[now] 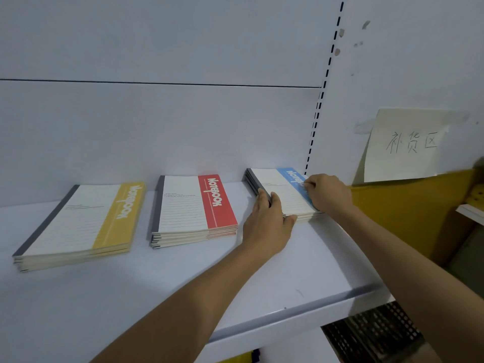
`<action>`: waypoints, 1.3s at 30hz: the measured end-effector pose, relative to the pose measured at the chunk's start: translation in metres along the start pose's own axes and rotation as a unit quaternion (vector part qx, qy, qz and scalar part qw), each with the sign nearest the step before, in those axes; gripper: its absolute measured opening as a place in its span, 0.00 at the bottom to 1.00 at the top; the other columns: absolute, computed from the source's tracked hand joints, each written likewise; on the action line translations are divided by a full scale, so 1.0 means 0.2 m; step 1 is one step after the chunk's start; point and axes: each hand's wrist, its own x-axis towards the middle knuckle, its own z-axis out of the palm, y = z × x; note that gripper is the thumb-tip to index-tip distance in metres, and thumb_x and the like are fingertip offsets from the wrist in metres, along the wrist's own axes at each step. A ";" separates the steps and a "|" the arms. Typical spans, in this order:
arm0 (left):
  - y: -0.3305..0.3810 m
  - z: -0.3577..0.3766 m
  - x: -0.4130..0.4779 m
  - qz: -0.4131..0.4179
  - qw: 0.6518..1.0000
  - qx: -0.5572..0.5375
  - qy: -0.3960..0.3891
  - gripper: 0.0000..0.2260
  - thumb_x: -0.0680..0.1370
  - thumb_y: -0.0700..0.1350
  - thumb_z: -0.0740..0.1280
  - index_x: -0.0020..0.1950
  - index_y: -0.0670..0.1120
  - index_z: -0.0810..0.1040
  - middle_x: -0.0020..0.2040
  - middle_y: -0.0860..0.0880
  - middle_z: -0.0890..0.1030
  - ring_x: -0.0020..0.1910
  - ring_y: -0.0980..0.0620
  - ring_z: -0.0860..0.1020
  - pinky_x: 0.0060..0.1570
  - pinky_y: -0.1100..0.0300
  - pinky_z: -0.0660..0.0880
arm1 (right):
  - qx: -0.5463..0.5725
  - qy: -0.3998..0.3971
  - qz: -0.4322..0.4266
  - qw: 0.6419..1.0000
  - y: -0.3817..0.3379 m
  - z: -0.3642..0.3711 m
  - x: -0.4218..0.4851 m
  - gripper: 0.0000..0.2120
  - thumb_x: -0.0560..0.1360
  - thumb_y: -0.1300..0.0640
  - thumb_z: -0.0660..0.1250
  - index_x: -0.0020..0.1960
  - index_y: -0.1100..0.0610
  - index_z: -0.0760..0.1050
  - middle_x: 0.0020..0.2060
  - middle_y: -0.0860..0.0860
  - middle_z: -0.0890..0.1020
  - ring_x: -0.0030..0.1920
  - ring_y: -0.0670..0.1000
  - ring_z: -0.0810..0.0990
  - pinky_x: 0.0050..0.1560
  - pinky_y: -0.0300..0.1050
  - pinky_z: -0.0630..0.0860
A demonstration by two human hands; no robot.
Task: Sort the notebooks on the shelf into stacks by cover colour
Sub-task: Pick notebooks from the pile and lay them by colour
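Observation:
Three stacks of notebooks lie on the white shelf (157, 284). The yellow stack (78, 224) is at the left, the red stack (193, 208) in the middle, the blue stack (280, 189) at the right against the back wall. My left hand (267, 226) presses on the blue stack's near left corner, fingers curled over its grey spine. My right hand (328, 192) rests on the stack's right edge over the blue band, fingers bent onto the top cover. Both hands clasp this stack from either side.
A slotted upright (318, 108) runs up the back panel just behind the blue stack. A paper sign (403, 145) hangs on the wall at right above a yellow panel (406, 213). A black mesh basket (374, 334) sits below the shelf's front lip.

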 end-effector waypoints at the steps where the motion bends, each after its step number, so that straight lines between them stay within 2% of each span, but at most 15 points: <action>1: 0.00 0.00 0.00 0.001 1.000 0.004 0.001 0.30 0.82 0.54 0.56 0.78 0.42 0.48 0.78 0.42 0.43 0.77 0.47 0.46 0.69 0.50 0.62 | -0.014 0.005 0.003 1.000 -0.01 -0.01 -0.01 0.13 0.80 0.53 0.56 0.55 0.53 0.78 0.51 0.54 0.82 0.44 0.54 0.77 0.40 0.45 0.72; 4: 0.00 0.00 -0.01 0.007 0.999 0.045 0.008 0.29 0.82 0.55 0.54 0.78 0.42 0.48 0.78 0.42 0.45 0.77 0.46 0.48 0.69 0.50 0.62 | -0.012 0.051 -0.003 0.999 -0.05 -0.05 -0.04 0.13 0.80 0.53 0.57 0.59 0.54 0.77 0.55 0.54 0.81 0.50 0.55 0.78 0.45 0.47 0.75; 6: 0.01 0.01 -0.02 0.013 0.997 0.078 0.016 0.29 0.82 0.55 0.52 0.78 0.42 0.48 0.78 0.41 0.47 0.77 0.45 0.50 0.69 0.50 0.63 | 0.012 0.084 -0.014 0.996 -0.08 -0.07 -0.07 0.13 0.80 0.54 0.58 0.58 0.55 0.78 0.54 0.54 0.81 0.50 0.55 0.78 0.46 0.48 0.76; 12: 0.03 -0.02 -0.06 0.054 0.988 0.133 0.055 0.30 0.83 0.54 0.51 0.78 0.39 0.44 0.79 0.42 0.45 0.77 0.45 0.46 0.74 0.53 0.51 | 0.093 0.111 -0.088 0.985 -0.20 -0.15 -0.15 0.12 0.79 0.54 0.60 0.58 0.54 0.78 0.55 0.50 0.81 0.54 0.53 0.78 0.49 0.46 0.73; 14: 0.05 -0.09 -0.09 0.097 0.983 0.142 0.065 0.29 0.83 0.54 0.52 0.78 0.41 0.48 0.78 0.43 0.52 0.77 0.46 0.52 0.72 0.52 0.58 | 0.123 0.109 -0.113 0.980 -0.25 -0.18 -0.18 0.12 0.79 0.52 0.60 0.59 0.53 0.77 0.56 0.50 0.81 0.56 0.52 0.77 0.49 0.45 0.71; 16: 0.05 -0.18 -0.14 0.138 0.974 0.156 0.083 0.26 0.82 0.55 0.54 0.76 0.44 0.56 0.73 0.46 0.65 0.71 0.48 0.64 0.64 0.51 0.67 | 0.147 0.110 -0.135 0.974 -0.31 -0.21 -0.20 0.12 0.79 0.52 0.61 0.60 0.52 0.77 0.57 0.49 0.80 0.56 0.50 0.77 0.51 0.45 0.72; 19: -0.03 -0.35 -0.24 0.145 0.961 0.204 0.116 0.23 0.81 0.55 0.56 0.74 0.47 0.64 0.66 0.48 0.75 0.64 0.47 0.72 0.59 0.50 0.70 | 0.188 0.109 -0.160 0.963 -0.39 -0.25 -0.25 0.11 0.79 0.51 0.61 0.59 0.50 0.77 0.55 0.46 0.81 0.55 0.48 0.79 0.52 0.47 0.74; 21: -0.14 -0.46 -0.33 0.143 0.944 0.239 0.177 0.20 0.80 0.54 0.59 0.68 0.46 0.73 0.59 0.47 0.81 0.57 0.46 0.78 0.52 0.51 0.74 | 0.219 0.102 -0.174 0.955 -0.48 -0.25 -0.27 0.11 0.78 0.51 0.62 0.58 0.50 0.77 0.53 0.45 0.82 0.53 0.47 0.80 0.52 0.47 0.75; 23: -0.27 -0.55 -0.43 0.123 0.927 0.266 0.233 0.18 0.76 0.53 0.60 0.60 0.46 0.79 0.51 0.48 0.84 0.49 0.48 0.81 0.45 0.54 0.76 | 0.249 0.083 -0.201 0.944 -0.60 -0.23 -0.30 0.11 0.78 0.51 0.62 0.58 0.51 0.77 0.52 0.45 0.82 0.52 0.47 0.80 0.51 0.46 0.75; 26: -0.47 -0.67 -0.61 0.058 0.923 0.280 0.256 0.19 0.75 0.52 0.58 0.58 0.45 0.80 0.50 0.48 0.84 0.49 0.48 0.81 0.47 0.55 0.77 | 0.306 0.027 -0.266 0.914 -0.85 -0.17 -0.40 0.11 0.78 0.51 0.62 0.58 0.53 0.76 0.50 0.44 0.81 0.49 0.45 0.79 0.52 0.48 0.77; 28: -0.62 -0.73 -0.76 0.031 0.916 0.283 0.283 0.18 0.75 0.50 0.61 0.58 0.42 0.81 0.52 0.45 0.83 0.50 0.45 0.82 0.48 0.53 0.78 | 0.327 -0.013 -0.328 0.886 -1.02 -0.12 -0.51 0.11 0.78 0.53 0.63 0.58 0.53 0.76 0.51 0.45 0.81 0.49 0.46 0.79 0.53 0.47 0.76; 33: -0.88 -0.89 -1.14 -0.092 0.918 0.282 0.264 0.22 0.75 0.54 0.59 0.61 0.43 0.79 0.57 0.45 0.82 0.54 0.45 0.81 0.51 0.51 0.77 | 0.327 -0.071 -0.425 0.841 -1.42 -0.05 -0.88 0.13 0.78 0.51 0.63 0.61 0.52 0.75 0.56 0.46 0.80 0.54 0.46 0.78 0.53 0.46 0.75; 39: -1.20 -1.18 -1.64 -0.151 0.903 0.296 0.271 0.22 0.75 0.55 0.57 0.61 0.45 0.79 0.58 0.47 0.81 0.56 0.47 0.80 0.53 0.51 0.76 | 0.318 -0.100 -0.466 0.819 -1.92 0.02 -1.27 0.14 0.78 0.50 0.63 0.62 0.51 0.75 0.56 0.47 0.81 0.53 0.46 0.78 0.52 0.45 0.76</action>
